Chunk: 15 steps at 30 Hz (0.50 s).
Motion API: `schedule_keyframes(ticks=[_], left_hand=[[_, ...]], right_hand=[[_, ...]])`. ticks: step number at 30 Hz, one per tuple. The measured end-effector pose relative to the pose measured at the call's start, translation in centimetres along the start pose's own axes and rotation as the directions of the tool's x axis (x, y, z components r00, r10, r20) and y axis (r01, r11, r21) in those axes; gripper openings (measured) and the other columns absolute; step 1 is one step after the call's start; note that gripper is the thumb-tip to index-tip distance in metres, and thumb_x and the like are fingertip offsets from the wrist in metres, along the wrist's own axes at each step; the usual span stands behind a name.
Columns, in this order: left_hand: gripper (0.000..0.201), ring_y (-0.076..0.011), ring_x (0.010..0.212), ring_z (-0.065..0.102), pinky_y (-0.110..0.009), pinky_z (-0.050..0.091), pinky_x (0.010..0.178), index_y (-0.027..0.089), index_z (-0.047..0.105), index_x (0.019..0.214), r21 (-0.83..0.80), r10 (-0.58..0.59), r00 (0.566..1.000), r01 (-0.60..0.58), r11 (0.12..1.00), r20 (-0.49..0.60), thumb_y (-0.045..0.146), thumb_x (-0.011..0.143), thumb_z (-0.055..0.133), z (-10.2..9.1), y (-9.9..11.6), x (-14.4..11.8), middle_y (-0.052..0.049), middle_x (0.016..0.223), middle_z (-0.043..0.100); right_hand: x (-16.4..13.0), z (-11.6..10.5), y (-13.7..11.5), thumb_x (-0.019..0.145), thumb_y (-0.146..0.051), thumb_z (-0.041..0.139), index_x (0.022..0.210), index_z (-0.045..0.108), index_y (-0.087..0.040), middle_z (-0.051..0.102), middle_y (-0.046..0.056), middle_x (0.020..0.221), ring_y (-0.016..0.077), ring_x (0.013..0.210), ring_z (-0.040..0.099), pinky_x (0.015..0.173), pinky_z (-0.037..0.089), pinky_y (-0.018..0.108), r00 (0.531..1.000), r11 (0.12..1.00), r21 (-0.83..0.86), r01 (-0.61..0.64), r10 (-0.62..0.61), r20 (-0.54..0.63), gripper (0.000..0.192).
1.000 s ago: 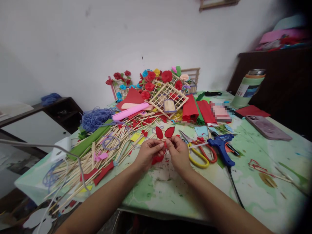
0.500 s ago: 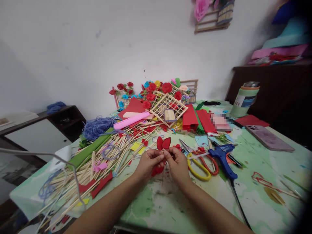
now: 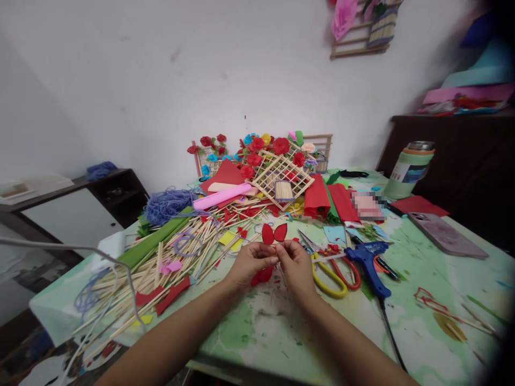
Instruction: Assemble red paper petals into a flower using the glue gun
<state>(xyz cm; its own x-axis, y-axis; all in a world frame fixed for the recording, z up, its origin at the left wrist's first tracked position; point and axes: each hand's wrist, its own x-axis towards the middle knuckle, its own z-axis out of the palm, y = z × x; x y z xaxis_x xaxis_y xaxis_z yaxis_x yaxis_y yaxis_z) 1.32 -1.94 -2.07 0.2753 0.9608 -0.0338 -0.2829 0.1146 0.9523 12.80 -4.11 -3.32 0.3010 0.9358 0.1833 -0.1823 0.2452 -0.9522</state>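
Two red paper petals (image 3: 274, 234) stand up side by side above my fingertips, their lower ends pinched between both hands. My left hand (image 3: 254, 262) is closed, thumb and fingers pressed together at the petals' base. My right hand (image 3: 295, 268) pinches the same spot from the other side, and the two hands meet there. What joins the petals is hidden behind the fingers. Below the hands, more red paper (image 3: 261, 276) shows on the table. Close to my right hand lie yellow-and-red-handled scissors (image 3: 333, 292) and a blue glue gun (image 3: 370, 264).
Thin wooden sticks (image 3: 161, 273) heap up at the left, near blue yarn (image 3: 169, 205). Stick lattices (image 3: 279, 179) with paper flowers stand at the back. A phone (image 3: 446, 235) and a green bottle (image 3: 408, 169) are at the right. A pale cable (image 3: 120, 262) crosses the left side.
The two petals have turned slightly and lean apart more evenly. Both hands keep their pinch. The whole view has shifted a little, so the table's things appear further right.
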Motion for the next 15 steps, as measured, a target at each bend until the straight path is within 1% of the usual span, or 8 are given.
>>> schedule_keyframes(ticks=[6, 12, 15], left_hand=[[0.034, -0.0115, 0.06, 0.062, -0.024, 0.049, 0.064, 0.011, 0.066, 0.067, -0.013, 0.015, 1.0, -0.015, 1.0, -0.016, 0.02, 0.042, 0.088, 0.1, -0.4, 0.2, -0.003, 0.065, 0.068], [0.033, -0.012, 0.065, 0.062, -0.025, 0.048, 0.068, 0.012, 0.066, 0.069, -0.002, 0.073, 0.997, -0.073, 0.997, -0.025, 0.022, 0.045, 0.087, 0.0, -0.8, 0.9, -0.004, 0.07, 0.068], [0.034, -0.0113, 0.065, 0.061, -0.024, 0.047, 0.067, 0.012, 0.066, 0.071, -0.019, 0.112, 0.992, -0.114, 0.993, -0.063, 0.023, 0.047, 0.086, -0.3, -0.6, 1.3, -0.003, 0.069, 0.067]], right_hand=[[0.1, 0.1, -0.4, 0.07, -0.039, 0.063, 0.073, 0.06, -0.017, 0.062, 0.001, 0.068, 0.0157, 0.064, 0.056, 0.062, 0.045, 0.028, 1.0, 1.0, -0.001, 0.0, 0.0, -0.013, 0.023], [0.6, -0.3, 0.3, 0.073, -0.039, 0.059, 0.075, 0.059, -0.017, 0.062, 0.002, 0.072, 0.0168, 0.068, 0.056, 0.065, 0.045, 0.029, 0.999, 0.989, -0.139, 0.051, -0.052, -0.005, 0.022], [0.7, -0.4, 0.9, 0.075, -0.042, 0.055, 0.078, 0.057, -0.018, 0.063, 0.003, 0.075, 0.0175, 0.069, 0.056, 0.065, 0.044, 0.03, 0.998, 0.978, -0.205, 0.048, -0.04, 0.047, 0.024]])
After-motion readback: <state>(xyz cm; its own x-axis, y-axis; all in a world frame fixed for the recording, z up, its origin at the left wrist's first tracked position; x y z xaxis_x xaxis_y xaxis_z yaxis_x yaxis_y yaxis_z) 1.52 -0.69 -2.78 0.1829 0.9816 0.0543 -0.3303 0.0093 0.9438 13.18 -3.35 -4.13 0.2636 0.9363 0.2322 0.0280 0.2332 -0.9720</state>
